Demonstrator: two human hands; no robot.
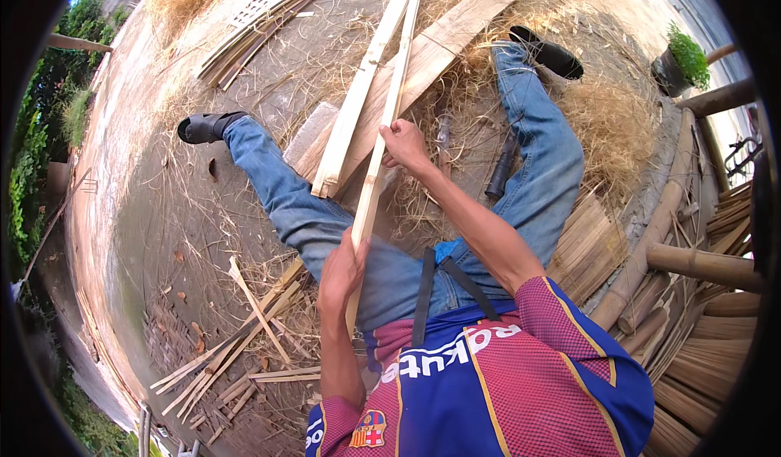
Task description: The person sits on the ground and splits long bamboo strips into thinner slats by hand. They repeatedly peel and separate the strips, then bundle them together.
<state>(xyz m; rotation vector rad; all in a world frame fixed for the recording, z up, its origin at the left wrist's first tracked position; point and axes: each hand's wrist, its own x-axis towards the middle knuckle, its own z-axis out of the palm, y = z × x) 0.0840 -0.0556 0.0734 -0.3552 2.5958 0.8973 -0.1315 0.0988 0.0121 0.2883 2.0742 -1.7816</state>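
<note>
Over the left thigh, the left hand (pixel 342 272) is closed around the lower part of a long pale strip (pixel 372 189), whose near end runs down beside the forearm. Farther up the same strip, the right hand (pixel 402 143) pinches its edge between thumb and curled fingers. From there the strip slants up and away, meeting other pale strips (pixel 350 124) near the top; their near ends lie just left of it. Below these is a broad wooden board (pixel 468 30), with a grey block (pixel 309 134) beside its near end.

Between the spread legs in blue jeans (pixel 543 136), a dark cylindrical object (pixel 499 172) lies near the right knee. Thin shavings (pixel 606 136) heap up outside that leg. Left of the body, loose split strips (pixel 244 331) lie crossed on the ground; beyond the left foot rests a bundle of long strips (pixel 244 46). At far right are a potted plant (pixel 686 60) and bamboo poles (pixel 700 266).
</note>
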